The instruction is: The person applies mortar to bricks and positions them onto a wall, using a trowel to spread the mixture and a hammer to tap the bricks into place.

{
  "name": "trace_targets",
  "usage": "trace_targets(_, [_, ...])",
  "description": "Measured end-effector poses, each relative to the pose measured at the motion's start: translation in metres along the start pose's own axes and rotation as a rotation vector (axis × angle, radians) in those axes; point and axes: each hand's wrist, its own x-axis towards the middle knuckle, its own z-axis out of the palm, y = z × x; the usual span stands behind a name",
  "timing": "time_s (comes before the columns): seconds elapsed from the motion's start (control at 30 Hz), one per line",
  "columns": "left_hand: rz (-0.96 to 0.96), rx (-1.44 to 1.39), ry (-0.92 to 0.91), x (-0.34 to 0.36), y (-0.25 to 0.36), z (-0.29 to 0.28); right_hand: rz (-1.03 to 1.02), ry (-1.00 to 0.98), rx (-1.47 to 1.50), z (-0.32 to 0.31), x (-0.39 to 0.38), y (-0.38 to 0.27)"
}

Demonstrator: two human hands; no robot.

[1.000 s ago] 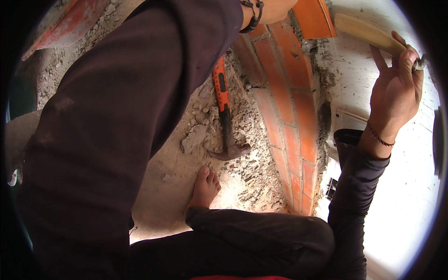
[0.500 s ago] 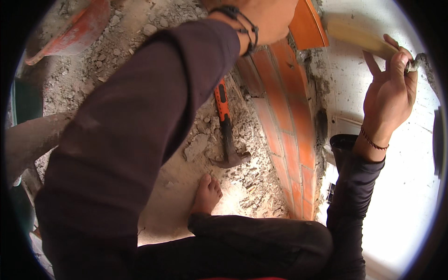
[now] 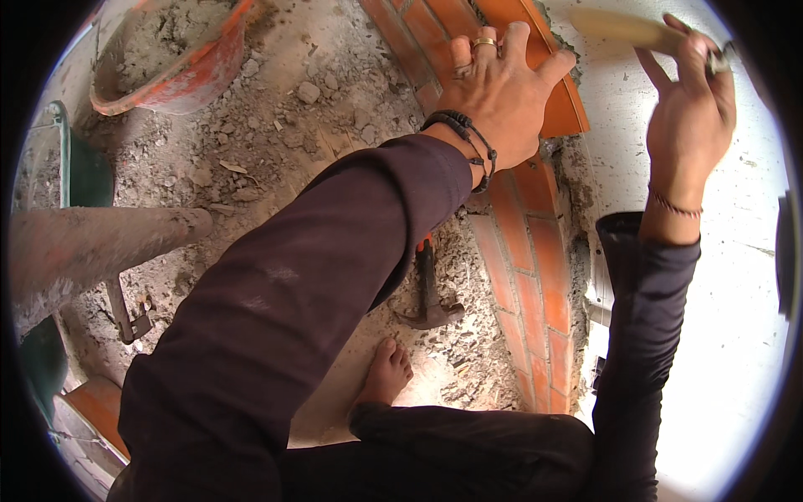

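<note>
My left hand [image 3: 502, 105] lies spread on an orange tile [image 3: 562, 109] at the upper middle, on top of a curving course of red bricks [image 3: 535, 259] with mortar joints. To its right, against the white surface, my right hand [image 3: 694, 109] grips a tool with a pale wooden handle [image 3: 619, 29], blurred, with a small metal part at the fingers. A claw hammer [image 3: 428, 284] with an orange and black handle lies on the rubble below my left forearm, which partly hides it.
A red tub [image 3: 209, 84] of grey material sits upper left, above broken debris [image 3: 259, 142]. Green containers [image 3: 88, 167], a dusty grey tube [image 3: 100, 243] and an orange piece [image 3: 96, 410] line the left edge. My bare foot [image 3: 385, 372] rests near the hammer. A black container [image 3: 616, 243] stands beside my right forearm.
My left hand has come down into view over the orange tile, its fingers now spread. My right hand, still gripping the tool, appears higher. The view has shifted, showing more of the tub.
</note>
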Motion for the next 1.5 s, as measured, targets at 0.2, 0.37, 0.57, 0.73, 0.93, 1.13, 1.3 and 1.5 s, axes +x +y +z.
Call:
trace_targets(0.2, [-0.044, -0.079, -0.014, -0.006, 0.001, -0.014, 0.082, -0.086, -0.005, 0.022, 0.006, 0.017])
trace_targets(0.37, [-0.056, -0.133, -0.038, -0.014, 0.001, -0.011, 0.121, -0.101, -0.032, 0.02, 0.002, 0.024])
trace_targets(0.57, [-0.04, -0.182, -0.033, -0.022, 0.005, -0.01, 0.085, -0.049, -0.005, 0.014, 0.004, 0.014])
trace_targets(0.73, [-0.086, -0.236, -0.127, -0.032, 0.011, -0.011, 0.117, -0.086, -0.001, 0.013, 0.001, 0.023])
trace_targets(0.93, [-0.115, -0.254, -0.142, -0.05, 0.013, -0.005, 0.095, -0.07, -0.012, 0.011, -0.004, 0.021])
trace_targets(1.13, [-0.146, -0.28, -0.192, -0.059, 0.013, -0.008, 0.081, -0.044, -0.025, 0.01, -0.002, 0.013])
trace_targets(1.3, [-0.15, -0.255, -0.168, -0.07, 0.012, -0.003, 0.043, -0.068, 0.016, 0.027, -0.02, 0.004])
trace_targets(1.5, [-0.174, -0.272, -0.227, -0.077, 0.016, -0.007, -0.012, -0.026, -0.049, 0.035, -0.02, -0.007])
